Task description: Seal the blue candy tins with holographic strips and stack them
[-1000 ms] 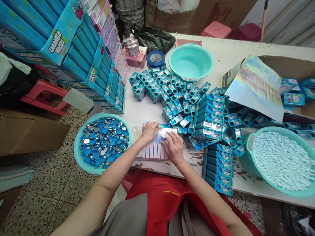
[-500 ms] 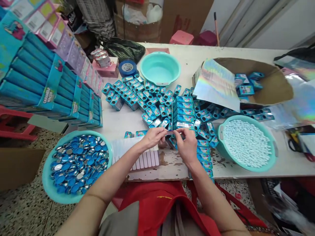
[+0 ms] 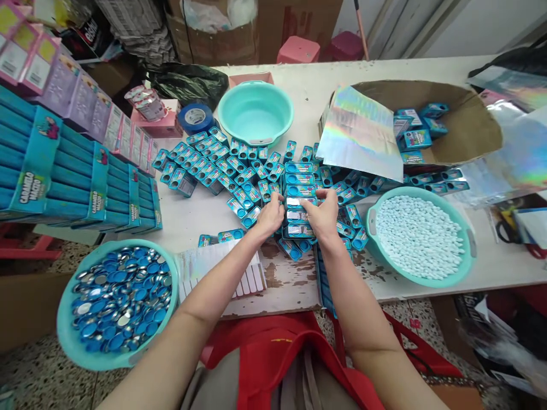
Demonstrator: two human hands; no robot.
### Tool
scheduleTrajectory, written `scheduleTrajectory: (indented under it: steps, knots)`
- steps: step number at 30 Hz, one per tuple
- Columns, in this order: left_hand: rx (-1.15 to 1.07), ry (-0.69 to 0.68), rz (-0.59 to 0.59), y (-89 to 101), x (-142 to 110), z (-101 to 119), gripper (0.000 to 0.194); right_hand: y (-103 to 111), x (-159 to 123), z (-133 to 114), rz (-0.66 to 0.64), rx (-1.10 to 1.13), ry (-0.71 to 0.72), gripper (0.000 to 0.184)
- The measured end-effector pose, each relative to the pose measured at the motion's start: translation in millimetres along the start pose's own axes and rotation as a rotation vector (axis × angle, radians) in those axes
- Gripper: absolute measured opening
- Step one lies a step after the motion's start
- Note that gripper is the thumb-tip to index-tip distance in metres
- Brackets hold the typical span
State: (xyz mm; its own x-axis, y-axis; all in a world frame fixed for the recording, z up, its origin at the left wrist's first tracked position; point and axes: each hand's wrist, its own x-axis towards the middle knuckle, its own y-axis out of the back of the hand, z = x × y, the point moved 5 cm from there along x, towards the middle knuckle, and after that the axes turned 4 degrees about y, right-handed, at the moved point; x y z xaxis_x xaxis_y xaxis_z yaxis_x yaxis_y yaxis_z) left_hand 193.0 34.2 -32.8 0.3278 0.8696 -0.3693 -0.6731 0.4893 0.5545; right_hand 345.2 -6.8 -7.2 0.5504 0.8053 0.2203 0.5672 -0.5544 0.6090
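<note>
though between hands (image 3: 325,218), blue containers (image 3: 296,216) partly visible

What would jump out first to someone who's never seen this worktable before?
Probably the turquoise basin at the near left, heaped with loose blue and silver caps. Next, the matching basin on the right, full of small pale pieces, and the shiny rainbow sheet leaning on the open cardboard box behind it. In the middle, the left hand and right hand meet at a row of small blue packs.
</note>
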Motion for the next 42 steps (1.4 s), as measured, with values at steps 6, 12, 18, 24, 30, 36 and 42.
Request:
scheduleTrajectory:
  steps: [6, 12, 18, 24, 30, 36, 42]
  knots:
    - [0.480, -0.194, 0.201, -10.8, -39, 16, 0.041, -1, 1, 0, -0.068, -0.075, 0.033, 0.023]
    - [0.610, -0.064, 0.130, 69.8, -86, -67, 0.030, 19, -23, -49, 0.176, -0.166, 0.374, 0.025]
    - [0.599, 0.176, 0.085, 103.0, -123, -153, 0.020, -52, -134, -104, -0.209, -0.077, 0.758, 0.018]
    - [0.502, 0.118, 0.090, 93.5, -117, -151, 0.026, -126, -210, -79, -0.499, -0.269, 0.744, 0.038]
    - [0.440, 0.124, 0.112, 90.8, -116, -155, 0.026, -104, -222, -76, -0.513, -0.223, 0.811, 0.031]
    - [0.325, 0.141, 0.389, 104.0, -125, -144, 0.027, -57, -182, -102, -0.424, -0.055, 0.656, 0.014]
    - [-0.296, -0.110, -0.070, 72.5, -124, -86, 0.028, -24, -139, -107, -0.362, 0.087, 0.392, 0.013]
